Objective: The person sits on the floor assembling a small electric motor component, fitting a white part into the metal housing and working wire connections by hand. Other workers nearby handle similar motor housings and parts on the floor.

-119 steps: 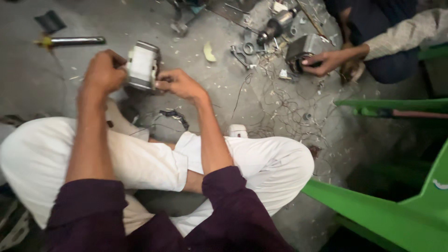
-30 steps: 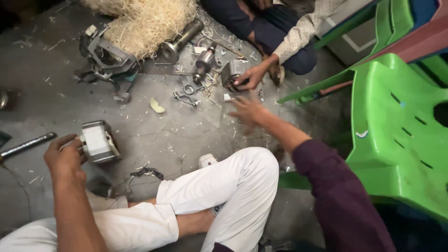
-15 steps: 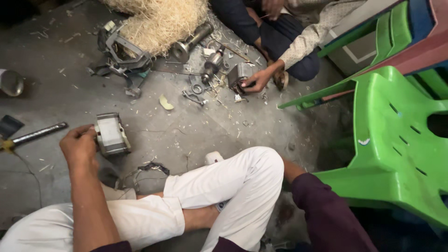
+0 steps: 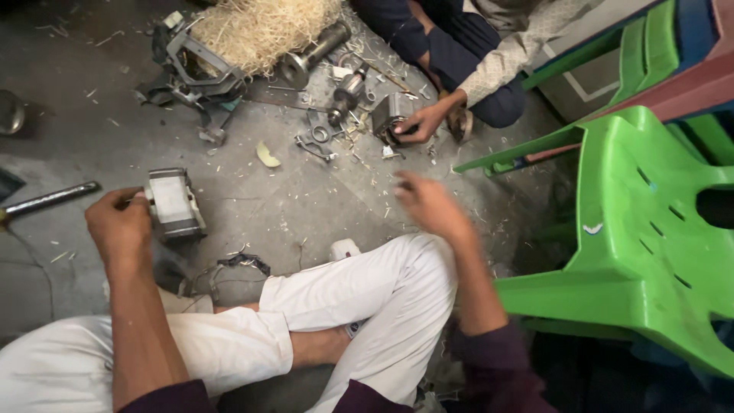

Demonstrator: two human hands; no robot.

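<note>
I sit cross-legged on a grey concrete floor in white trousers. My left hand (image 4: 118,226) grips a grey metal motor block (image 4: 176,203), held upright just above the floor at the left. My right hand (image 4: 428,205) hovers blurred over my right knee, fingers apart and holding nothing. It points toward the scattered metal parts (image 4: 329,130) ahead. A coil of wire (image 4: 229,268) lies by my left shin.
Another person sits at the top, a hand (image 4: 420,122) on a small dark motor part. A straw pile (image 4: 260,30) and metal frame (image 4: 191,69) lie at the top left. A steel rod (image 4: 46,200) lies far left. Green plastic chairs (image 4: 650,222) crowd the right.
My right hand has come back into sight from beside my right leg and risen over my knee. The left hand keeps hold of the motor block. The view shifted slightly.
</note>
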